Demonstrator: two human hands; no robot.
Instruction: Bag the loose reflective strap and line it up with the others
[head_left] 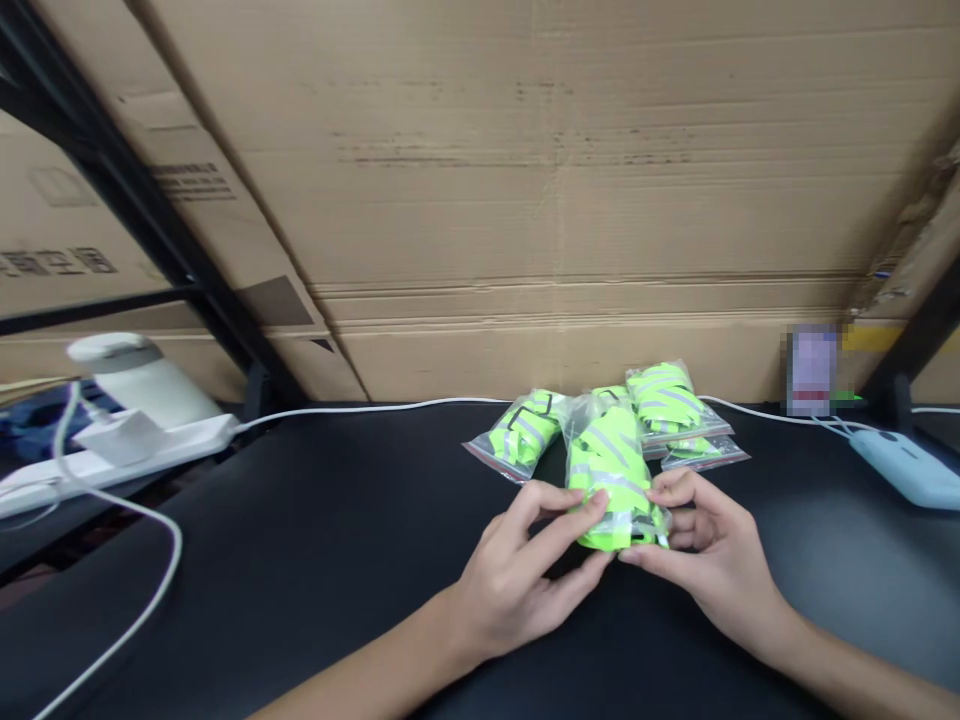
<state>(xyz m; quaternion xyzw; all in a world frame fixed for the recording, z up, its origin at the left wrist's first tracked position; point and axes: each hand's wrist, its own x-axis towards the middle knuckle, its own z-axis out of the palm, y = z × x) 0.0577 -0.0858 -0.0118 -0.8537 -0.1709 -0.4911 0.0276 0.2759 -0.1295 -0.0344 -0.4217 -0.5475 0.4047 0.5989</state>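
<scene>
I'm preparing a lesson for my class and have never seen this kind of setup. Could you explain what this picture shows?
There is no machine here: a person works bare-handed, and a head-worn camera looks forward and down. The left hand and right hand together hold a clear bag of bright yellow-green strap with silvery stripes. Similar bags lie behind it on the black table. At the picture's left are a white power strip and a pale bottle-like container; at its right lies a light-blue object. Cardboard stands behind.
</scene>
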